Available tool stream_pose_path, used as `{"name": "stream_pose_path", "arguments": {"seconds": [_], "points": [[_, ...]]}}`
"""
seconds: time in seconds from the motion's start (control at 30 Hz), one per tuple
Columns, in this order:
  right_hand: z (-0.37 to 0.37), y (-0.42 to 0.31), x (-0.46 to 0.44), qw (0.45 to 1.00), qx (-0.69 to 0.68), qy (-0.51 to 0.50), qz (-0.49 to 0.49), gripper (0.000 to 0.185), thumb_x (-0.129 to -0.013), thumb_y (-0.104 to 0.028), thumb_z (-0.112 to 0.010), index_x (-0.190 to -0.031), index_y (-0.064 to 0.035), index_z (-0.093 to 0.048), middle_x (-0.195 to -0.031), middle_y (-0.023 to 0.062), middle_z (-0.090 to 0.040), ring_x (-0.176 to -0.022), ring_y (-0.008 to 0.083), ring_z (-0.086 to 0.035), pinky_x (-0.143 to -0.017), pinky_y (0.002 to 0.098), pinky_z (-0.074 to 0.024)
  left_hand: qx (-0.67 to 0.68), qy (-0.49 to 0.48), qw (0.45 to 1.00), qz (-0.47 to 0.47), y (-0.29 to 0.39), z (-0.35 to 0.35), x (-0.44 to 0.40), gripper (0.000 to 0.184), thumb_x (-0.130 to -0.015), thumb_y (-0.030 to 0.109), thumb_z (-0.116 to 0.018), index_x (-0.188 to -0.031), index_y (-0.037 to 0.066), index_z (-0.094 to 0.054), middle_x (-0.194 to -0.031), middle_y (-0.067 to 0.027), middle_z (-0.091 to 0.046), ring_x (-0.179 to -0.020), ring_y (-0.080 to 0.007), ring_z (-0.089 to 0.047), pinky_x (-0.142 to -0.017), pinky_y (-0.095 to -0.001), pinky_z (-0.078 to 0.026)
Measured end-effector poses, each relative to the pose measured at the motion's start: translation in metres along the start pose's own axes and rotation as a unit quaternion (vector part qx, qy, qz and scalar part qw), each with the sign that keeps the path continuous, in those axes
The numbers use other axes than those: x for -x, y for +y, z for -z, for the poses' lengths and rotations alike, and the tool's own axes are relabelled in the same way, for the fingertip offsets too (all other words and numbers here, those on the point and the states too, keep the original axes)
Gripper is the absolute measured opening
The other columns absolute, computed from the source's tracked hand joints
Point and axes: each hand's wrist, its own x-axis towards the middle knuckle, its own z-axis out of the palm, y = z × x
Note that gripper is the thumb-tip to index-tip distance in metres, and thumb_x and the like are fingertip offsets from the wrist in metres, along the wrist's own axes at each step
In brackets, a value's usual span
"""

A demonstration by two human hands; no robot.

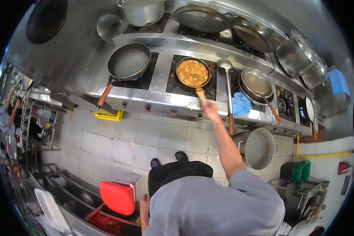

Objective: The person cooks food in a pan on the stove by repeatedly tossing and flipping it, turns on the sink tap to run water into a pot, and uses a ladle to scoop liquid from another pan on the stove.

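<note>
My right hand (209,109) is closed round the handle (201,93) of a small frying pan on the front stove. Brown, saucy food (192,73) fills that pan. Low at my side, beside the red lid, hangs my left hand (144,204); its fingers are too small and partly hidden to make out. A long ladle (229,86) lies just right of the pan, and an empty dark frying pan (129,61) with a wooden handle sits on the left burner.
A strainer (256,82) rests over a pan at the right, near a blue cloth (241,104). On the floor side stands a large pot (259,148). Behind me is a red lid (117,198). Large pans (202,19) occupy the back burners. Another person (6,118) is far left.
</note>
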Motion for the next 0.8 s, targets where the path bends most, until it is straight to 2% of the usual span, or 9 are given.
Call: {"name": "stream_pose_path", "arguments": {"seconds": [0.07,0.13,0.17,0.2,0.33,0.4,0.5,0.6,0.8], "points": [[-0.031,-0.058,0.047,0.986,-0.079,-0.085,-0.122,0.026,-0.083,-0.032,-0.049,-0.092,-0.0072,-0.051,-0.064,-0.0009,-0.053,-0.053,0.0086,-0.049,-0.048,0.0253,-0.039,-0.042,-0.027,0.999,0.016,0.033,0.027,-0.016,0.027,-0.082,0.022,-0.05,-0.096,-0.001,-0.053,-0.085,-0.0168,-0.059,-0.081,-0.023,-0.057,-0.071,-0.0309,-0.044],[-0.01,0.011,0.005,1.0,0.005,-0.017,0.019,0.032,-0.083,-0.037,-0.047,-0.089,-0.0068,-0.055,-0.063,0.0033,-0.057,-0.055,0.0148,-0.053,-0.05,0.0328,-0.0412,-0.011,-0.032,0.999,-0.023,0.036,0.059,-0.033,0.028,-0.082,0.022,-0.052,-0.094,-0.003,-0.053,-0.084,-0.0155,-0.059,-0.078,-0.0232,-0.057,-0.069,-0.031,-0.044],[0.012,-0.001,0.006,0.962,0.225,0.081,0.133,0.047,-0.084,-0.044,-0.038,-0.082,-0.0016,-0.058,-0.07,0.0177,-0.059,-0.066,0.0306,-0.058,-0.056,0.0394,-0.0437,0.006,-0.023,0.999,-0.033,0.032,0.075,-0.045,0.027,-0.081,0.021,-0.052,-0.093,-0.004,-0.052,-0.082,-0.0145,-0.059,-0.076,-0.0225,-0.056,-0.069,-0.0309,-0.043],[0.028,-0.03,0.017,0.955,0.271,0.093,0.077,0.048,-0.083,-0.044,-0.037,-0.079,-0.0017,-0.058,-0.073,0.0219,-0.058,-0.072,0.037,-0.057,-0.06,0.0442,-0.043,0.024,-0.014,0.999,-0.043,0.028,0.092,-0.057,0.027,-0.081,0.02,-0.052,-0.091,-0.005,-0.052,-0.081,-0.0135,-0.058,-0.074,-0.0218,-0.055,-0.068,-0.0307,-0.043],[0.022,-0.039,0.014,0.935,0.317,0.16,0.021,0.046,-0.081,-0.042,-0.041,-0.079,0.001,-0.057,-0.078,0.0247,-0.057,-0.08,0.0361,-0.055,-0.065,0.0437,-0.043,-0.075,0.022,0.996,-0.036,0.022,0.149,-0.083,0.023,-0.079,0.016,-0.053,-0.088,-0.005,-0.052,-0.078,-0.0134,-0.056,-0.074,-0.0204,-0.053,-0.068,-0.0305,-0.043],[-0.033,-0.009,0.002,0.962,0.226,0.152,0.014,0.045,-0.082,-0.039,-0.041,-0.077,0.0037,-0.056,-0.079,0.0267,-0.056,-0.078,0.036,-0.056,-0.063,0.0442,-0.0432,-0.052,0.019,0.997,-0.054,0.003,0.161,-0.098,0.025,-0.079,0.017,-0.053,-0.089,-0.005,-0.052,-0.079,-0.0151,-0.057,-0.075,-0.0222,-0.054,-0.069,-0.0319,-0.043],[-0.075,-0.049,0.031,0.995,-0.033,0.029,-0.092,0.043,-0.084,-0.039,-0.041,-0.074,-0.0004,-0.056,-0.061,0.014,-0.056,-0.058,0.0211,-0.055,-0.053,0.039,-0.0428,-0.106,0.0,0.994,-0.04,-0.022,0.171,-0.119,0.028,-0.078,0.019,-0.054,-0.09,-0.006,-0.052,-0.082,-0.017,-0.058,-0.076,-0.0231,-0.055,-0.068,-0.0321,-0.043],[-0.008,-0.021,0.022,0.939,0.302,0.147,0.07,0.04,-0.082,-0.036,-0.04,-0.079,0.0014,-0.056,-0.076,0.0239,-0.057,-0.076,0.0368,-0.056,-0.066,0.044,-0.0433,-0.096,-0.055,0.992,-0.057,-0.039,0.171,-0.136,0.028,-0.078,0.02,-0.054,-0.09,-0.005,-0.053,-0.083,-0.0177,-0.058,-0.077,-0.0226,-0.056,-0.068,-0.0309,-0.043],[-0.021,-0.017,0.016,0.928,0.288,0.229,0.064,0.037,-0.08,-0.035,-0.046,-0.078,0.0008,-0.057,-0.072,0.021,-0.058,-0.073,0.0361,-0.057,-0.064,0.0439,-0.0442,-0.108,-0.054,0.991,-0.061,-0.019,0.146,-0.147,0.027,-0.078,0.019,-0.054,-0.089,-0.005,-0.053,-0.077,-0.0148,-0.059,-0.072,-0.0207,-0.056,-0.065,-0.0299,-0.044]]}}
